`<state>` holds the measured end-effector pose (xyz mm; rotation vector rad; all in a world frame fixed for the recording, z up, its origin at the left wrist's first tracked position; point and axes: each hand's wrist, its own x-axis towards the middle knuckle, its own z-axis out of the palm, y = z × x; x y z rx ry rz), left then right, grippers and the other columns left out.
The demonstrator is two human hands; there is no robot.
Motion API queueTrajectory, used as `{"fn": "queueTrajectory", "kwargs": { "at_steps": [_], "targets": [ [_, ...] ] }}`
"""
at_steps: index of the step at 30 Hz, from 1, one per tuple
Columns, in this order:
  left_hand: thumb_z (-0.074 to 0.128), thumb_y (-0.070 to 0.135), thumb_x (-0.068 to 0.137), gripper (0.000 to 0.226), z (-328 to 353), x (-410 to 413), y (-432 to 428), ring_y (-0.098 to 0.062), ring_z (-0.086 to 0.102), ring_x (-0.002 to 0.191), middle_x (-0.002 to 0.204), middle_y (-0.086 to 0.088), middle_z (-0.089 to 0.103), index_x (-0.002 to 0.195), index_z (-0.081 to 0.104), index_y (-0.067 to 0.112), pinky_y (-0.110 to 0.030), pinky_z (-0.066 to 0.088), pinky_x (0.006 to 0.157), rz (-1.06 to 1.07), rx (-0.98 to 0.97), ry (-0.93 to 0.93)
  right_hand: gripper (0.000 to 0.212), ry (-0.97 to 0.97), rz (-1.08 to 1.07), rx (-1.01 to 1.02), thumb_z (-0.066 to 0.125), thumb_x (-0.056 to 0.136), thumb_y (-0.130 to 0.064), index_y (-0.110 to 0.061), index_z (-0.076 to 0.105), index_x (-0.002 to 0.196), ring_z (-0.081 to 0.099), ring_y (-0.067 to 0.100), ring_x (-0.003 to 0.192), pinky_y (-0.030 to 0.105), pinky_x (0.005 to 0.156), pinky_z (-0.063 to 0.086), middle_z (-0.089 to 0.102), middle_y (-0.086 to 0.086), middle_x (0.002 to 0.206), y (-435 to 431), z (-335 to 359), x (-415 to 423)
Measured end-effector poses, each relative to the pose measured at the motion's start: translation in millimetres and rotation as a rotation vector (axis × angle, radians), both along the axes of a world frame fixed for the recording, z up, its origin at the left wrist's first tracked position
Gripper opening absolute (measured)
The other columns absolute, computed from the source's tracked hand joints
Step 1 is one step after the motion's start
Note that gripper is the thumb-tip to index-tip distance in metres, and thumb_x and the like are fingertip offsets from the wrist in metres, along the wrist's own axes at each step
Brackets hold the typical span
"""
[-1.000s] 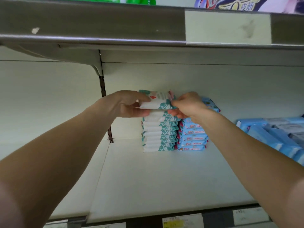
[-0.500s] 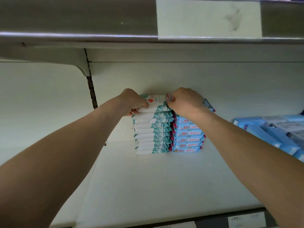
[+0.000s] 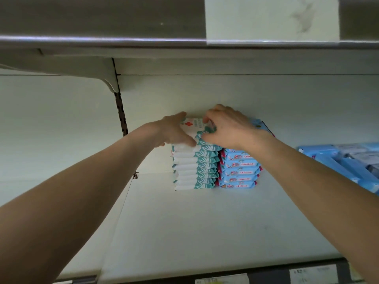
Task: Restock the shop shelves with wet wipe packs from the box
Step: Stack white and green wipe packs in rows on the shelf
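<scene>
Here the top pack [image 3: 193, 125] lies on the teal stack [image 3: 195, 169], gripped at both ends. The left hand [image 3: 176, 133] pinches its left end, and the right hand [image 3: 227, 128] curls its fingers [image 3: 213, 113] over the right end. I would square its edges with the packs just under the fingers, then release gently, so that the tall stack does not lean.

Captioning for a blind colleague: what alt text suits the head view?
A left hand and right hand hold the top wet wipe pack on a teal-and-white stack on a shop shelf; a blue stack stands beside it.
</scene>
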<state>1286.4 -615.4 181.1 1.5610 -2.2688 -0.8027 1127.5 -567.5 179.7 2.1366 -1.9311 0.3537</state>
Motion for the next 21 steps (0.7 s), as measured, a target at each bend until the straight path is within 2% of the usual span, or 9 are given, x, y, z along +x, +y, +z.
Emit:
{"fn": "queueTrajectory", "kwargs": {
  "at_steps": [2,5,7,9,13,15,21],
  "targets": [
    [0.074,0.023,0.079,0.096,-6,-4,-1,-0.03,0.046,0.122,0.15,-0.008,0.028,0.153,0.013,0.033,-0.039,0.05,0.093,-0.053,-0.072,-0.133,0.048,0.099,0.021,0.067,0.067,0.079,-0.037,-0.02,0.049,0.12,0.05,0.025,0.107,0.034,0.081,0.039,0.047,0.004,0.123,0,-7,1],
    [0.063,0.009,0.083,0.082,-9,-11,-2,-0.031,0.052,0.112,0.143,-0.012,0.036,0.152,0.021,0.025,-0.028,0.049,0.066,-0.085,-0.168,-0.196,0.044,0.144,0.02,0.033,0.066,0.081,-0.02,-0.017,0.045,0.119,0.051,0.026,0.105,0.033,0.076,0.038,0.047,0.006,0.121,-3,-16,-1],
    [0.056,0.005,0.085,0.073,-9,-13,-2,-0.025,0.05,0.098,0.138,-0.012,0.043,0.15,0.027,0.022,-0.027,0.043,0.06,-0.086,-0.223,-0.226,0.042,0.122,0.019,0.024,0.066,0.082,-0.015,-0.016,0.045,0.118,0.052,0.027,0.104,0.033,0.073,0.039,0.048,0.007,0.119,-5,-17,-2],
    [0.053,0.004,0.086,0.068,-9,-14,-3,-0.021,0.046,0.094,0.134,-0.01,0.049,0.148,0.031,0.021,-0.027,0.041,0.064,-0.09,-0.265,-0.261,0.04,0.106,0.018,0.023,0.065,0.083,-0.014,-0.015,0.044,0.118,0.053,0.028,0.101,0.033,0.071,0.04,0.05,0.008,0.115,-5,-17,-3],
    [0.053,0.013,0.09,0.067,-15,-12,-4,-0.027,0.048,0.121,0.142,-0.008,0.041,0.15,0.026,0.027,-0.03,0.043,0.083,-0.079,-0.311,-0.356,0.037,0.144,0.0,-0.011,0.063,0.086,-0.014,-0.013,0.043,0.117,0.057,0.031,0.096,0.033,0.067,0.039,0.055,0.009,0.111,-6,-21,-2],
    [0.051,0.019,0.092,0.067,-16,-10,-1,-0.029,0.049,0.122,0.144,-0.008,0.035,0.151,0.021,0.033,-0.036,0.043,0.092,-0.053,-0.326,-0.401,0.037,0.194,-0.021,-0.056,0.061,0.087,-0.012,-0.012,0.043,0.119,0.061,0.032,0.094,0.032,0.064,0.038,0.06,0.009,0.108,-6,-25,1],
    [0.046,0.02,0.094,0.068,-20,-14,5,-0.032,0.041,0.128,0.144,-0.008,0.033,0.151,0.015,0.038,-0.045,0.041,0.097,-0.015,-0.407,-0.545,0.04,0.301,-0.104,-0.086,0.057,0.087,-0.003,-0.009,0.039,0.123,0.063,0.03,0.087,0.032,0.06,0.035,0.064,0.011,0.101,-3,-32,10]
  ]
}}
